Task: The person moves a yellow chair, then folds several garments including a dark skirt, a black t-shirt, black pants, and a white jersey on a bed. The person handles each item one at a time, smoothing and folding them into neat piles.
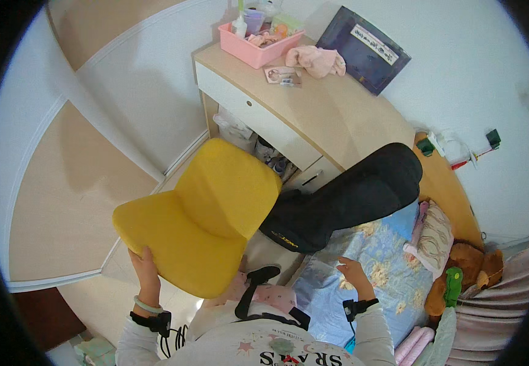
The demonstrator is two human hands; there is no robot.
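A yellow upholstered chair (200, 215) stands before me, its backrest towards the desk and its legs hidden from view. My left hand (145, 270) grips the near left edge of its seat, with the thumb on top. To the right of the chair lies a black padded case, probably an instrument bag (356, 201), with yellow lettering at its near end; the backrest covers part of it. My right hand (355, 276) hovers over the near side of the bed, fingers loosely apart and holding nothing. The black bag is the object nearest to it.
Beyond the chair is a wooden desk (365, 119) bearing a pink basket (260, 52), a pink cloth (317, 61) and a dark panel (360, 50) against the wall. The bed (324, 293) holds a pillow (433, 238) and a brown plush toy (468, 261). Wardrobe doors (81, 196) flank the left.
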